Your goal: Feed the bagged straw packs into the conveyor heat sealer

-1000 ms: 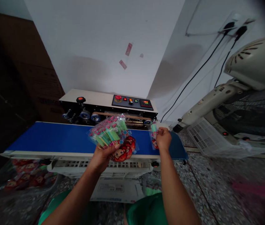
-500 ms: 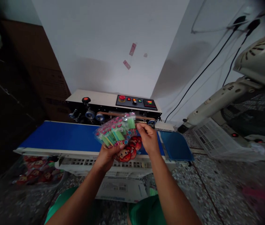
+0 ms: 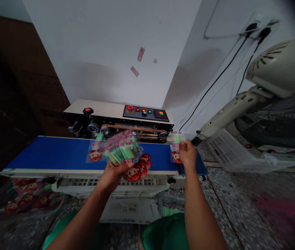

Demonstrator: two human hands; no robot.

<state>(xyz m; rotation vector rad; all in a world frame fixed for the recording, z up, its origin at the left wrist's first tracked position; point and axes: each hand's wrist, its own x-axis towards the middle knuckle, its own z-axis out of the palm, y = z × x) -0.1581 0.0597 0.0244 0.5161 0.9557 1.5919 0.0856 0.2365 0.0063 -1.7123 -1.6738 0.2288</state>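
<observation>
My left hand (image 3: 116, 175) is closed on a fanned stack of clear packets (image 3: 122, 149) with green sticks inside and red-haired cartoon figures at their lower ends. It holds them above the blue conveyor belt (image 3: 61, 151). My right hand (image 3: 188, 152) pinches the edge of a single packet (image 3: 175, 147) of the same kind, upright at the right end of the sealing machine (image 3: 121, 121). Left of the stack, another packet (image 3: 95, 149) lies on the belt, partly behind the machine's front wheels.
A control panel (image 3: 146, 113) with a red button and lit display tops the machine. Below left sits a tub of packets (image 3: 32, 198). A white crate (image 3: 225, 149) and a beige lamp-like arm (image 3: 225, 107) stand at right. Black cables (image 3: 215, 81) run down the wall.
My right hand has moved right, away from the stack, carrying one packet to the machine's right end. A packet now shows on the belt at left. The view has shifted slightly.
</observation>
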